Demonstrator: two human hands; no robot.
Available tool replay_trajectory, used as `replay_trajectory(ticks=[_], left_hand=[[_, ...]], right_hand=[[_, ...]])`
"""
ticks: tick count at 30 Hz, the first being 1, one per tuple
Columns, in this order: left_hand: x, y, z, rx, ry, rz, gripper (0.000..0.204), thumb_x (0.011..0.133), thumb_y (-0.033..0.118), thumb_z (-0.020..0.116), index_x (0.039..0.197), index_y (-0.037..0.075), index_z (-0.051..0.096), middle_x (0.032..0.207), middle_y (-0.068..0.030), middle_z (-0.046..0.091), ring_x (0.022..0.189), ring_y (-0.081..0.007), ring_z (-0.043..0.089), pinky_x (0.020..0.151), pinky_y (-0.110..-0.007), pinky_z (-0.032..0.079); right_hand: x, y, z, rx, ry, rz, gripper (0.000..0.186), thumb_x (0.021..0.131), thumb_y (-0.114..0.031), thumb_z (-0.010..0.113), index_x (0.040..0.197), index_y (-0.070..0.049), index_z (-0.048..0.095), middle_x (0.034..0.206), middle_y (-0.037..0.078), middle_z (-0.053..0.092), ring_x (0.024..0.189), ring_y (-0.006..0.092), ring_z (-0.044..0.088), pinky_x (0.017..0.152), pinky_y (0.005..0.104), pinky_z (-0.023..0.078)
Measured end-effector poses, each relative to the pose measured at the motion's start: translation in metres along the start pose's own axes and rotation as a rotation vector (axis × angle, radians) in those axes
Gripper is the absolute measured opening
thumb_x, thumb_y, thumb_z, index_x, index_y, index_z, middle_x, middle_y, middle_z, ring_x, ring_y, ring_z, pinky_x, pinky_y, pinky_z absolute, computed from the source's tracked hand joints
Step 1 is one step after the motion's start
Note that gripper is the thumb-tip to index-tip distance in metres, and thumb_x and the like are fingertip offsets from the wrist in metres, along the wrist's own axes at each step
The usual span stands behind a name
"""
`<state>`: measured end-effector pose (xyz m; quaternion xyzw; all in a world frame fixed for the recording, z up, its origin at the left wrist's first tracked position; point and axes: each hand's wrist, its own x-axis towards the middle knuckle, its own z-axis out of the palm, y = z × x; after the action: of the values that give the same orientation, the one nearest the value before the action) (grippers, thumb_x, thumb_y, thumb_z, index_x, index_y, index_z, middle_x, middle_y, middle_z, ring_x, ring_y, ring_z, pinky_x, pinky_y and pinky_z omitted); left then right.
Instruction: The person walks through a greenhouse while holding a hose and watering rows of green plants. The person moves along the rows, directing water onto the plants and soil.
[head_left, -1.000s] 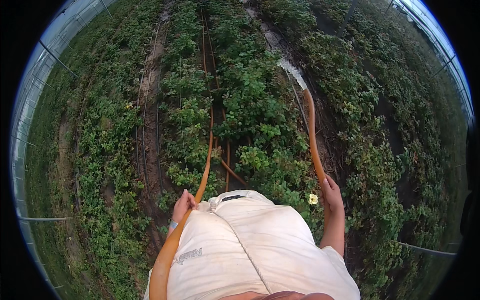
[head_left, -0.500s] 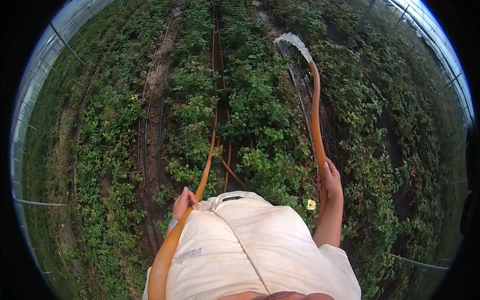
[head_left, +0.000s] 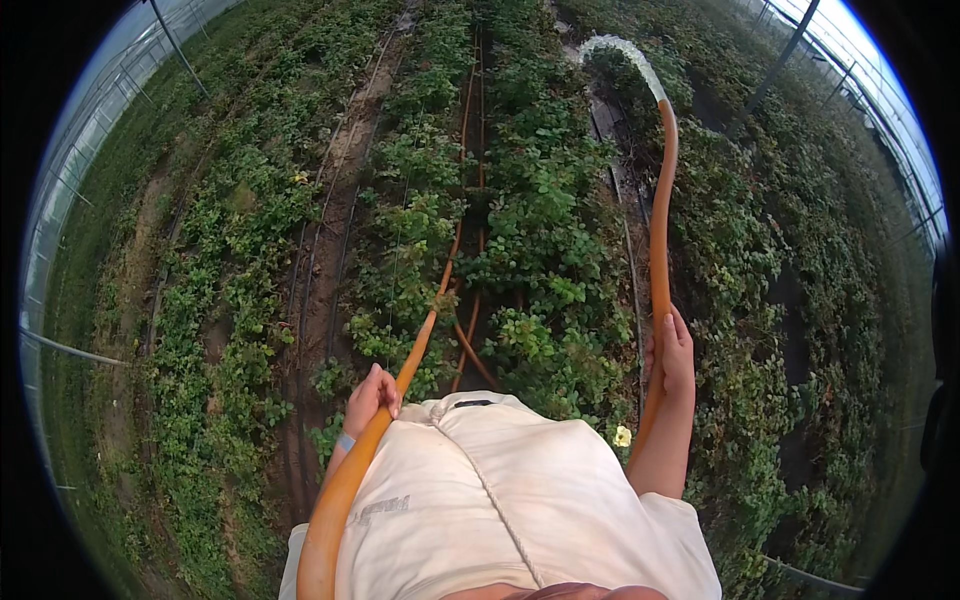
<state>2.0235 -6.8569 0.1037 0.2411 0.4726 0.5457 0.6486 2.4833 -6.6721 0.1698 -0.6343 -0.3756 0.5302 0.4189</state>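
Note:
An orange hose [head_left: 658,215] runs up along the right side, and a thick stream of water [head_left: 630,52] arcs from its far end toward the left. My right hand [head_left: 677,355] is wrapped round this hose, with its thumb along the right side and fingertips showing on the left. My left hand [head_left: 371,398] has curled fingers against another stretch of orange hose [head_left: 416,355], which passes over my left wrist area and down beside my cream shirt [head_left: 480,480]. The hose's course behind my body is hidden.
Rows of leafy bushes [head_left: 540,200] stand ahead and on both sides. More orange hose [head_left: 470,345] lies crossed on the ground between them. Bare soil strips [head_left: 330,190] carry thin dark pipes. A pale yellow flower [head_left: 622,436] is by my right forearm. Metal posts [head_left: 180,50] rise near the edges.
The view has shifted so plants and hoses sit further right. The right-hand hose and its water stream have shifted right and slightly up in the picture. Both hands keep their hold.

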Motion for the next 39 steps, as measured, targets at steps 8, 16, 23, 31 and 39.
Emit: replay_trajectory(ticks=[8, 16, 23, 31, 39], left_hand=[[-0.019, -0.007, -0.002, 0.003, 0.074, -0.013, 0.050, 0.107, 0.044, 0.033, 0.076, 0.008, 0.050, 0.063, -0.0045, 0.053, 0.052, -0.0123, 0.051, 0.054, -0.024, 0.044], [-0.041, -0.010, -0.025, -0.044, 0.111, 0.049, 0.050, 0.107, 0.043, 0.035, 0.075, 0.008, 0.051, 0.062, -0.0041, 0.053, 0.052, -0.0121, 0.052, 0.054, -0.024, 0.044], [-0.062, -0.017, -0.049, -0.131, 0.178, 0.088, 0.051, 0.106, 0.044, 0.036, 0.074, 0.007, 0.052, 0.061, -0.0051, 0.053, 0.051, -0.0128, 0.052, 0.054, -0.024, 0.044], [-0.065, -0.022, -0.066, -0.157, 0.166, 0.110, 0.052, 0.106, 0.045, 0.036, 0.074, 0.007, 0.053, 0.061, -0.0047, 0.054, 0.052, -0.0127, 0.053, 0.055, -0.024, 0.045], [-0.062, -0.019, -0.069, -0.166, 0.159, 0.103, 0.051, 0.106, 0.044, 0.036, 0.076, 0.007, 0.052, 0.061, -0.0047, 0.054, 0.053, -0.0126, 0.054, 0.055, -0.025, 0.045]], right_hand=[[-0.003, -0.031, 0.068, 0.001, -0.158, -0.115, 0.045, 0.104, -0.032, 0.048, 0.146, -0.014, 0.046, 0.067, 0.001, 0.054, 0.049, 0.0081, 0.050, 0.043, 0.0245, 0.042], [0.006, -0.081, 0.188, -0.076, -0.468, -0.231, 0.045, 0.105, -0.030, 0.047, 0.146, -0.012, 0.045, 0.067, 0.001, 0.054, 0.048, 0.0085, 0.050, 0.043, 0.0252, 0.043], [0.006, -0.097, 0.248, -0.080, -0.504, -0.219, 0.043, 0.105, -0.030, 0.046, 0.145, -0.015, 0.047, 0.066, 0.002, 0.054, 0.049, 0.0094, 0.050, 0.043, 0.0263, 0.044], [0.003, -0.100, 0.270, -0.042, -0.527, -0.241, 0.045, 0.105, -0.031, 0.047, 0.146, -0.014, 0.045, 0.067, 0.002, 0.055, 0.049, 0.0099, 0.050, 0.042, 0.0265, 0.044], [0.003, -0.109, 0.273, -0.029, -0.505, -0.270, 0.044, 0.105, -0.031, 0.046, 0.146, -0.015, 0.045, 0.067, 0.002, 0.056, 0.048, 0.0103, 0.052, 0.042, 0.0260, 0.044]])
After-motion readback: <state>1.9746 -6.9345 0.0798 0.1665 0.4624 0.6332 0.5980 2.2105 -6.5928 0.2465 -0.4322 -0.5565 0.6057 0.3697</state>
